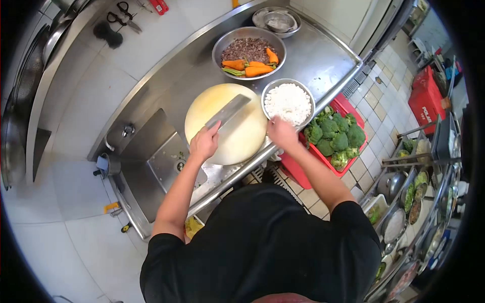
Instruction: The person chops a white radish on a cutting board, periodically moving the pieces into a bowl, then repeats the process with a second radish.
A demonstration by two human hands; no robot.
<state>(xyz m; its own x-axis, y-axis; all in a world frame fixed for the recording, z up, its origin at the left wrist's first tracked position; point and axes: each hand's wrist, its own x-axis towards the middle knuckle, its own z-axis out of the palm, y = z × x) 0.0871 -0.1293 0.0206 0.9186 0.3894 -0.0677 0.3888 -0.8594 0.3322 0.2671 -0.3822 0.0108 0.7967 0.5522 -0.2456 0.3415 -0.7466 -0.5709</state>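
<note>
A cleaver (228,111) is in my left hand (204,143), which is closed round its handle. Its wide blade is over the round, pale yellow chopping board (245,144), tilted up to the right. My right hand (283,133), fingers curled, is at the near left rim of a metal bowl (312,112) heaped with small white diced pieces (288,102). Whether those fingers pinch the rim or something small cannot be made out. Beyond the board stands a larger metal bowl (216,54) holding carrots (259,70) and chopped purplish pieces (247,49).
A steel sink basin (132,169) with a tap (127,130) lies left of the board. Broccoli (333,132) fills a red crate (359,119) below the counter's right edge. Stacked metal bowls (277,21) stand at the far corner. Shelves (404,162) with food trays line the right side.
</note>
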